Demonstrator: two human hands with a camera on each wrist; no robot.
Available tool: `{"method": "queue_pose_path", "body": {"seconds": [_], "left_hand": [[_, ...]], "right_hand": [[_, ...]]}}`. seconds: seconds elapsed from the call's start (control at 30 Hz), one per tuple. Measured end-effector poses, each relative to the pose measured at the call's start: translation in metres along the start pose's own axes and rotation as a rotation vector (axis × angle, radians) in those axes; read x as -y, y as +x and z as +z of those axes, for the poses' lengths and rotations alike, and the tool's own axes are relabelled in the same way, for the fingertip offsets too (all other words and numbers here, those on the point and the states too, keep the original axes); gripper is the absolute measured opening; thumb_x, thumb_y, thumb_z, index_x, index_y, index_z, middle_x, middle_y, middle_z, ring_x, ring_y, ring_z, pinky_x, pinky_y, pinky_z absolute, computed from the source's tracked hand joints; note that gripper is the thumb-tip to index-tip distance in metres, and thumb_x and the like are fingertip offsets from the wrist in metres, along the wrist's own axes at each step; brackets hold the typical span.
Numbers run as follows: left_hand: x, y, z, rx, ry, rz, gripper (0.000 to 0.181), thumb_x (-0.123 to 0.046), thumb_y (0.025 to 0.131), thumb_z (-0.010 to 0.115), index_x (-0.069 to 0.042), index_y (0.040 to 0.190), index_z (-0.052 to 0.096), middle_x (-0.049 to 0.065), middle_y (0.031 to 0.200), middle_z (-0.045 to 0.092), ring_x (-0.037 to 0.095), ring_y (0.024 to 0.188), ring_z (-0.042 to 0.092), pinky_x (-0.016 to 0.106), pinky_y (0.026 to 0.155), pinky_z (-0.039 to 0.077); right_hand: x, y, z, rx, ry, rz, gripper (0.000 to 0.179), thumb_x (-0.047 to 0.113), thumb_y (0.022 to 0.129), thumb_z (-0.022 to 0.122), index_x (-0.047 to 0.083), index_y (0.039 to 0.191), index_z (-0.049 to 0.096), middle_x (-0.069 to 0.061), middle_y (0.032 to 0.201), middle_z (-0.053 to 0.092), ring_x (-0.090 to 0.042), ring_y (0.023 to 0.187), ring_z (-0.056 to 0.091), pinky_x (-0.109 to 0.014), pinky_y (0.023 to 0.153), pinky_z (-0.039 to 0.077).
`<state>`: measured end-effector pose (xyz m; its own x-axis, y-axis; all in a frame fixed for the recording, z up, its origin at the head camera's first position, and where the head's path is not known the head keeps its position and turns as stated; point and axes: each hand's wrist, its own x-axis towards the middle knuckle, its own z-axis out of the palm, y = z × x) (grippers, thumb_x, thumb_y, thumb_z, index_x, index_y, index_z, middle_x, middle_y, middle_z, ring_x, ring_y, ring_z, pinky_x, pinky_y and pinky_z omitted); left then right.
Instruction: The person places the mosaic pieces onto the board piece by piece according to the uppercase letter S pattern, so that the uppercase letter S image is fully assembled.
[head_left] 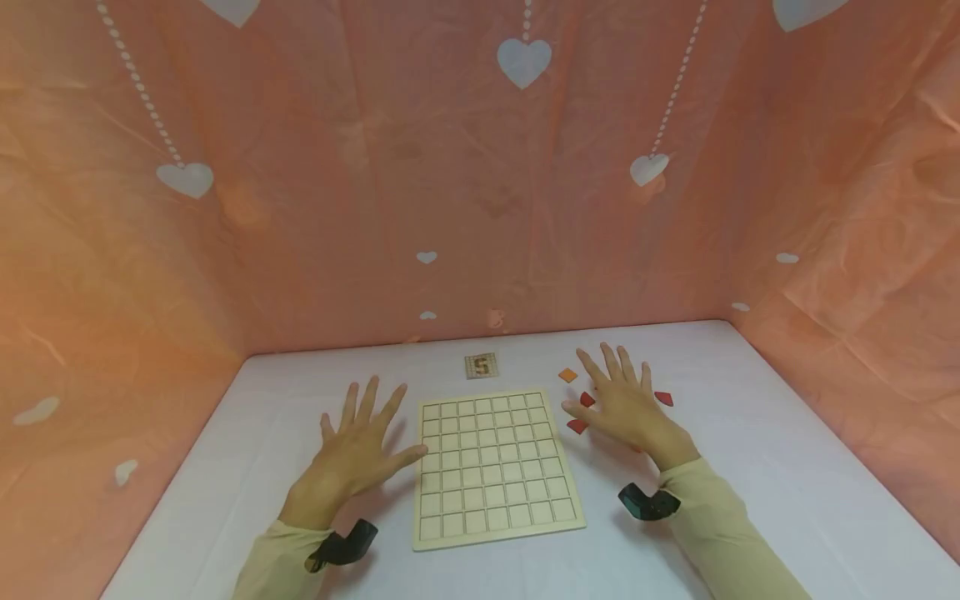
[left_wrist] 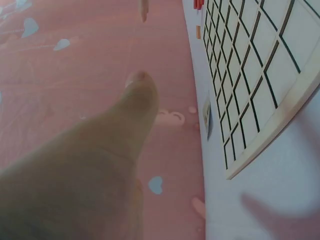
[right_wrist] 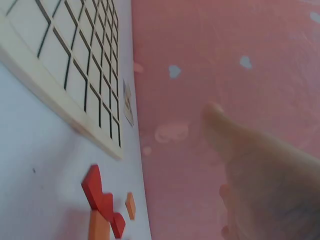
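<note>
A pale wooden board [head_left: 491, 467] with a grid of square recesses lies flat on the white table between my hands. Above its left edge my left hand [head_left: 354, 457] hovers with fingers spread and nothing held; its thumb tip overlaps the board's edge in the head view. To the right, my right hand [head_left: 630, 410] is also spread, over several small flat pieces. Around it show a red piece [head_left: 577, 426], another red piece [head_left: 663, 398] and an orange diamond-shaped piece [head_left: 567, 375]. The right wrist view shows a thicker orange piece [right_wrist: 99, 227], partly cut off by the frame.
Behind the board lies a small square tile [head_left: 481, 366] marked with a brown 5. Pinkish-orange cloth [head_left: 480, 208] with white hearts walls the table [head_left: 247, 467] at the back and both sides. A dark wrist device [head_left: 648, 502] hangs by each sleeve.
</note>
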<state>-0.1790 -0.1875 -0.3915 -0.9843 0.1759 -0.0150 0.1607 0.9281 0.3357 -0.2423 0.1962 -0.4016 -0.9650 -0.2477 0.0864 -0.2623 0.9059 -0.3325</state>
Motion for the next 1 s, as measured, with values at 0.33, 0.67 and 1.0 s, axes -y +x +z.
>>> {"method": "queue_pose_path", "body": {"seconds": [0.33,0.67,1.0], "left_hand": [[0.007,0.007,0.012,0.101,-0.086,0.046,0.096,-0.06,0.088,0.067,-0.02,0.163,0.021,0.023,0.17,0.008,0.053,0.155,0.006,0.084,0.113,0.011],[0.012,0.012,0.023,0.148,-0.169,0.136,0.096,-0.044,0.083,0.08,-0.006,0.157,0.034,0.031,0.162,0.027,0.053,0.15,0.023,0.072,0.119,0.022],[0.018,0.016,0.036,0.123,-0.167,0.171,0.084,-0.031,0.077,0.086,-0.002,0.148,0.049,0.022,0.157,0.043,0.045,0.147,0.035,0.069,0.117,0.03]], "right_hand": [[-0.023,0.002,-0.009,0.033,-0.006,0.076,0.087,0.051,0.093,0.064,0.012,0.161,0.025,-0.031,0.165,0.017,-0.055,0.152,0.007,-0.08,0.116,-0.005],[-0.049,-0.003,-0.016,0.044,0.022,0.093,0.081,0.046,0.094,0.063,0.003,0.155,0.033,-0.037,0.157,0.03,-0.059,0.146,0.021,-0.08,0.115,0.015],[-0.08,-0.007,-0.018,0.066,0.151,0.129,0.066,0.028,0.1,0.06,-0.002,0.154,0.034,-0.037,0.153,0.036,-0.057,0.142,0.03,-0.073,0.116,0.027]]}}
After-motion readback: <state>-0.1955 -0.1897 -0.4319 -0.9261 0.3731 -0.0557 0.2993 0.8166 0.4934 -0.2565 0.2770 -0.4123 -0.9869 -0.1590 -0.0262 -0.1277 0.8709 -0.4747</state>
